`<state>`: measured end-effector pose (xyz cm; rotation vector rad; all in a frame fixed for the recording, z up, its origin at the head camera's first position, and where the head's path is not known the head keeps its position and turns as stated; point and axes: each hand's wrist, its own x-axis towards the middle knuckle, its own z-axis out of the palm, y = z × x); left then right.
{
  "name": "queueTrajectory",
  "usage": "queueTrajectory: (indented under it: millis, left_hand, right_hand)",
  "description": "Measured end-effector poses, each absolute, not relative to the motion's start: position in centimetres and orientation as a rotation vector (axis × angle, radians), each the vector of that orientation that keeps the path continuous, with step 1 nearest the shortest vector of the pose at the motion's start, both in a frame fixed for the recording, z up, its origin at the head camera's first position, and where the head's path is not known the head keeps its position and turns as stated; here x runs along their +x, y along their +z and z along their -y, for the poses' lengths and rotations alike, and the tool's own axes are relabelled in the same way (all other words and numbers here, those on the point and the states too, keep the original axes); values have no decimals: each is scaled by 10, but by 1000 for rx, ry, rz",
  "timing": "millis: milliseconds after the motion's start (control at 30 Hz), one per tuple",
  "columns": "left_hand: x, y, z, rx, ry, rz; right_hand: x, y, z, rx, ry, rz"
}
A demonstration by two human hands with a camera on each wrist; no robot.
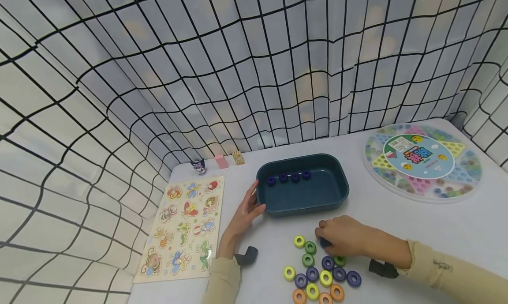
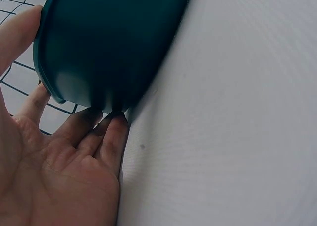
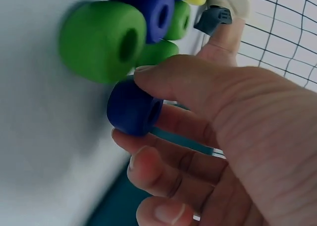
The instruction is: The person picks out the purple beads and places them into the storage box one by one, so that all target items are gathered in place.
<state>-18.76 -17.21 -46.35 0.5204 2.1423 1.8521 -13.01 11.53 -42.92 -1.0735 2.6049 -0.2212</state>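
Observation:
My left hand [image 1: 247, 212] is at the left end of a dark teal tray [image 1: 305, 207]. Its thumb lies at the near corner and its fingers touch the end wall, spread rather than curled in the left wrist view. Inside the tray, several dark blue ring beads [image 1: 295, 177] stand in a row. Just in front of the tray, my right hand [image 1: 346, 236] pinches a blue ring bead [image 3: 130, 107] between thumb and index finger, close over the table. A green ring bead [image 3: 99, 42] is right beside it; the other fingers hold nothing.
Loose yellow [image 1: 289, 273], green [image 1: 308, 260], purple [image 1: 354, 279] and orange ring beads [image 1: 337, 292] lie near the right hand. An insect picture board [image 1: 182, 229] lies left, small figures [image 1: 199, 166] behind it. A round game board [image 1: 422, 163] lies right; black netting [image 1: 278, 74] borders the table.

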Motion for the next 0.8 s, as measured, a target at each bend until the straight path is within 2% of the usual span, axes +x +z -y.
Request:
queueTrajectory:
  millis: [367, 800]
  left_hand:
    - [-188, -463, 172, 529, 1858, -2132]
    - [-190, -469, 174, 524, 1889, -2099]
  right_hand:
    - [-147, -392, -127, -1239, -364, -2688]
    - [-224, -381, -145, -1067, -323, -2817]
